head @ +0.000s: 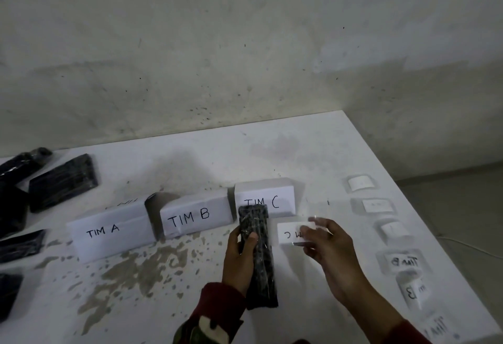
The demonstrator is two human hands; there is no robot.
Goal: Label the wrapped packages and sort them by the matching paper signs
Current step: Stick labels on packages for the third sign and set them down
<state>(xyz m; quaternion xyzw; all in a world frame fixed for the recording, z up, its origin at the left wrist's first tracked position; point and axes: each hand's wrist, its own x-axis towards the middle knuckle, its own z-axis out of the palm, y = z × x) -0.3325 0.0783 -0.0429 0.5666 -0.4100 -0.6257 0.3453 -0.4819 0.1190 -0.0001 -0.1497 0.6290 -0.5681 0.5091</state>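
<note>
Label at package's three o'clock

Left hand [242,251] grips package [260,256], long axis twelve-to-six; right hand [325,245] pinches label [292,232] (reads C) just beside it.

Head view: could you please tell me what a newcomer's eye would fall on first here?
Three folded paper signs, TIM A, TIM B and TIM C, stand in a row mid-table. In front of TIM C, the left hand holds a dark wrapped package upright, while the right hand holds a small white label beside it.

The left hand [241,256] is raised with fingers [251,237] curled closed, while the right hand [330,251] pinches at its fingertips.
</note>
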